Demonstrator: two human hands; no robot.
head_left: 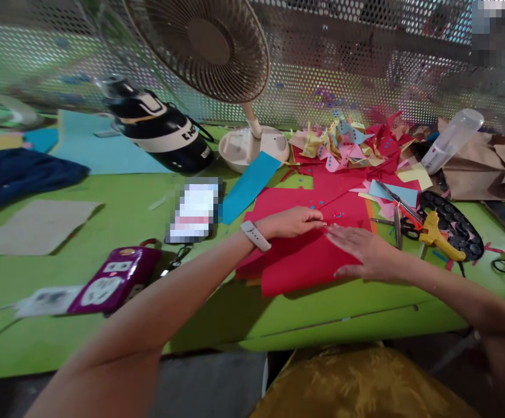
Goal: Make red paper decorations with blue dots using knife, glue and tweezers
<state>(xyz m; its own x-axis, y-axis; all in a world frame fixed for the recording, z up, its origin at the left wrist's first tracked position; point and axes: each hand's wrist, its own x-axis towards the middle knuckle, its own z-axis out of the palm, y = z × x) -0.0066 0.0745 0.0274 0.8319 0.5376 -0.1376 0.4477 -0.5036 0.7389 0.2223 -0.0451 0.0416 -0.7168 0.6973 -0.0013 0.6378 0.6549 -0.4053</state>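
A stack of red paper sheets (305, 261) lies on the green table (148, 325) in front of me. My left hand (294, 222), with a white watch on the wrist, rests on the red paper with its fingers drawn together, fingertips pressing at one spot. My right hand (363, 251) lies flat on the paper with fingers stretched out, its fingertips almost meeting those of the left hand. Neither hand lifts anything off the table.
A fan (217, 52) on a white base stands behind the paper, with a blue strip (248, 186) beside it. Folded coloured paper pieces (348, 145) pile at the back right. Scissors (403, 217), a yellow glue gun (442, 235) and a dark tray (457, 223) lie right; a purple power strip (113, 281) left.
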